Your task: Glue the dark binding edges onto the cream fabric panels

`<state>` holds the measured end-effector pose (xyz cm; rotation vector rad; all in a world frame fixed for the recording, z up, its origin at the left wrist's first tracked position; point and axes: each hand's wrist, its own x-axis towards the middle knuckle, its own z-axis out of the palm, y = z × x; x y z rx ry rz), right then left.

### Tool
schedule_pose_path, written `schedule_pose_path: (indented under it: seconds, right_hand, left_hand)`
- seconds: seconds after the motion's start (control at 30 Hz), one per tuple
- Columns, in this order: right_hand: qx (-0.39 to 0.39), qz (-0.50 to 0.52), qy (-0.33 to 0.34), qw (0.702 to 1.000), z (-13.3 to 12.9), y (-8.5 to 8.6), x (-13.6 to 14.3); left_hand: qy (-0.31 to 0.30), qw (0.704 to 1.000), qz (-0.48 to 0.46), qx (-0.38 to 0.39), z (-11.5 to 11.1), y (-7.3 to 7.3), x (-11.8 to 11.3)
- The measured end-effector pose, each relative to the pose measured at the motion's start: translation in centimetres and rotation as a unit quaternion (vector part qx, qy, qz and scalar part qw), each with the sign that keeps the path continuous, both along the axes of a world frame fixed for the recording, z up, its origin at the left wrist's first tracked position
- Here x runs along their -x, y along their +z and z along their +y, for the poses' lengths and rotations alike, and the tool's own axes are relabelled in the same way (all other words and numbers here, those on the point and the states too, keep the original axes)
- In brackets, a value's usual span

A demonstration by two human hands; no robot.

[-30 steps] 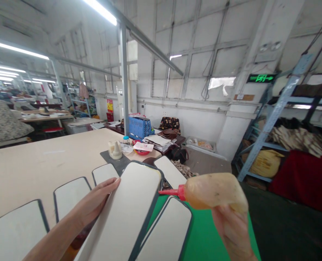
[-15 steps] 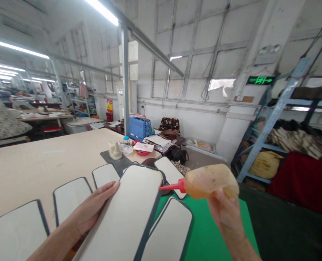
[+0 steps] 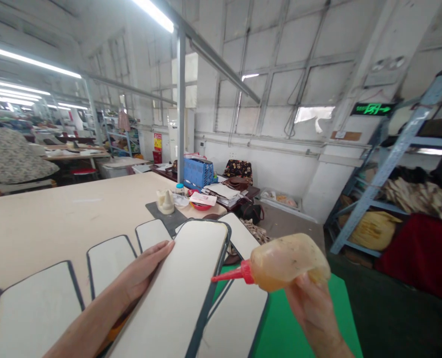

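My left hand (image 3: pixel 146 271) grips the left edge of a long white panel (image 3: pixel 179 283) with dark trim and rounded corners, holding it tilted up in front of me. In my right hand (image 3: pixel 310 298) is a squeeze bottle (image 3: pixel 290 261) of amber liquid, lying on its side in the grip. Its red nozzle (image 3: pixel 228 274) points left, with the tip at the panel's right dark edge. Beneath the held panel, on the green board (image 3: pixel 280 328), lies another white panel (image 3: pixel 239 311). Some of my right fingers are hidden behind the bottle.
Several similar white panels (image 3: pixel 38 303) lie on the pale table (image 3: pixel 75 214) to the left. Farther back are a cream-coloured holder (image 3: pixel 165 203), a blue basket (image 3: pixel 196 173) and papers (image 3: pixel 223 191). A blue metal shelf (image 3: pixel 388 169) stands right. A seated person (image 3: pixel 15 154) is far left.
The nozzle tip has moved down along the held panel's right edge, nearer to me. My view has turned slightly left, and both hands keep their hold.
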<state>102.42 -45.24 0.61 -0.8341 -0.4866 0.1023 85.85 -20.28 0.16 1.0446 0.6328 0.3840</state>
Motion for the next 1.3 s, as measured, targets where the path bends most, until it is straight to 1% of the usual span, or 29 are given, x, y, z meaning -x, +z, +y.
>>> schedule_pose_path:
  seconds: [0.2,0.4,0.63,0.87,0.97,1.2,1.3]
  right_hand:
    - [-0.004,0.002,0.02,1.0,-0.1,0.2,1.0]
    - [-0.007,0.016,0.023,1.0,-0.4,-0.1,1.5]
    - [0.015,-0.023,0.024,0.999,-0.9,-0.2,1.9]
    - [0.0,0.037,0.014,0.999,-1.3,0.3,2.7]
    - [-0.003,0.05,0.017,0.999,-1.6,0.3,2.9]
    - [0.019,-0.001,0.039,0.999,-2.0,0.6,3.2]
    - [0.017,-0.011,0.048,0.999,-2.1,0.2,3.1]
  left_hand:
    - [-0.01,1.0,-0.009,0.003,0.4,0.2,-0.4]
    - [0.002,1.0,-0.015,-0.005,0.6,0.9,-1.1]
    - [-0.015,1.0,-0.023,-0.003,1.0,1.8,-1.9]
    - [-0.001,1.0,-0.023,-0.003,1.9,2.1,-2.8]
    - [-0.004,1.0,-0.026,-0.003,2.1,2.4,-3.2]
    - [-0.011,1.0,-0.025,0.002,3.1,2.4,-4.1]
    - [-0.011,1.0,-0.018,0.005,3.4,2.4,-4.2]
